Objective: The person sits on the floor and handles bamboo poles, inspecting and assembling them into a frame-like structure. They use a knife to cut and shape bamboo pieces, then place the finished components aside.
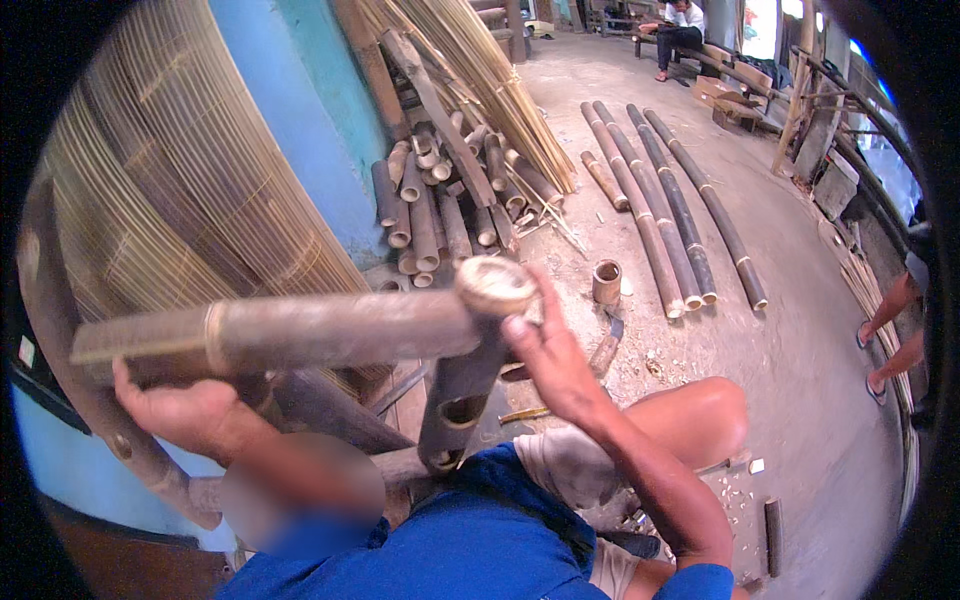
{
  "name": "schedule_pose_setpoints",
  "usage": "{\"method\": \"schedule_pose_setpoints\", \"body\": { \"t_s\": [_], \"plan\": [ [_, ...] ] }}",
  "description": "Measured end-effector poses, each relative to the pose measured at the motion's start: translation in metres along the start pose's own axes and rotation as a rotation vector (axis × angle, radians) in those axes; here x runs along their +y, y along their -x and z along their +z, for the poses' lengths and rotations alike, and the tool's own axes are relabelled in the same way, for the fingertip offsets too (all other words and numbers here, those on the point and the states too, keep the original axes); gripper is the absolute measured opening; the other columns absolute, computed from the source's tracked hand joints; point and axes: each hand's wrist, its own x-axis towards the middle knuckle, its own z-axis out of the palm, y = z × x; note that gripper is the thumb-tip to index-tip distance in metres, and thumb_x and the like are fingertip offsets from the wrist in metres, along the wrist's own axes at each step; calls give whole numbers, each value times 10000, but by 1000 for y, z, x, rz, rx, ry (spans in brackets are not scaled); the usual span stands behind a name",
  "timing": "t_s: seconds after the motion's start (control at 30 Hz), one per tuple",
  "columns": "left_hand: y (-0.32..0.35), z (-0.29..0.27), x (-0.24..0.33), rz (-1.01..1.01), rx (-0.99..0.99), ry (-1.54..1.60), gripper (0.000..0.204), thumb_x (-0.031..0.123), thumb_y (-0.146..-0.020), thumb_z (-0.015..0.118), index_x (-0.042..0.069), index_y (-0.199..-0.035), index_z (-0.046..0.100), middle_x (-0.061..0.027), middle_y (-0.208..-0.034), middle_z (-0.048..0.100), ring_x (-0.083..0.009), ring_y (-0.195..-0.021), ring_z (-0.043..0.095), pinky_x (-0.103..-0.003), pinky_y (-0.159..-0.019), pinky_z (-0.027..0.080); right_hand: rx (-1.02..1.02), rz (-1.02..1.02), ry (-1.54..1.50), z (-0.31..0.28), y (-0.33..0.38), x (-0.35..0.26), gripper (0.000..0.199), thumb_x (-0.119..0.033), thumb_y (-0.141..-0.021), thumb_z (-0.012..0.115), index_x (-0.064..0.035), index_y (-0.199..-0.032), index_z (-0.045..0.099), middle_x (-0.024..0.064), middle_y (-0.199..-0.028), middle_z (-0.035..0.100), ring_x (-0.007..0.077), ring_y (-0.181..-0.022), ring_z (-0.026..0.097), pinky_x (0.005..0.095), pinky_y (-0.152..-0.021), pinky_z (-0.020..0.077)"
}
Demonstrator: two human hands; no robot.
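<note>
A thick brown bamboo pole [340,328] lies level across my front, slightly blurred. Its right end meets a shorter upright bamboo piece [470,385], which has a cut hole in its side and a pale, ring-like top end. Whether the two are joined or only touching I cannot tell. Under the pole's left end, my left hand [190,408] supports it, the thumb at its lower edge and the other fingers partly hidden. My right hand [552,350] grips the upright piece near its top, from the right side. Below, the upright piece stands by another bamboo bar [400,468].
On the floor ahead are a short bamboo cup [606,284], a knife [607,345] and several long bamboo poles [690,220]. Cut bamboo tubes [425,225] are piled by the wall. A person [682,30] sits far back; another person's legs [893,330] show at right.
</note>
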Motion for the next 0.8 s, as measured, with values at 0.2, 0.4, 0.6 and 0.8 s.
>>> {"method": "schedule_pose_setpoints", "body": {
  "t_s": [0.2,0.4,0.6,0.8],
  "plan": [
    [-30,-27,-4,95,198,-128,460,321,-953,548,22,-1297,606,-212,-1376,561,-364,-1259,564,-507,-1075,459,-150,-21,-47,45,-7,6,930,-572,-975,577,-56,-1592,110,340,-1352,568,470,-1235,597,497,-1015,492],
    [-48,-33,-8,129,167,-97,451,296,-959,547,5,-1299,600,-216,-1389,554,-344,-1249,578,-495,-1077,466,-155,3,-21,43,-10,-1,910,-464,-919,699,-82,-1560,178,293,-1259,633,321,-1065,678,403,-866,556],
    [-48,-44,-3,259,122,-342,565,334,-984,520,-60,-1389,492,-228,-1490,454,-315,-1414,414,-454,-1212,276,-127,-247,106,50,5,-6,913,-448,-819,795,-65,-1479,294,269,-1194,666,411,-1010,709,445,-874,575],
    [-61,-58,2,480,40,-517,485,308,-1012,474,-16,-1368,529,-217,-1483,461,-301,-1426,391,-487,-1212,246,-177,-317,255,71,31,-17,985,-434,-730,861,-68,-1471,324,272,-1207,658,436,-972,712,470,-812,598]
  ]
}}
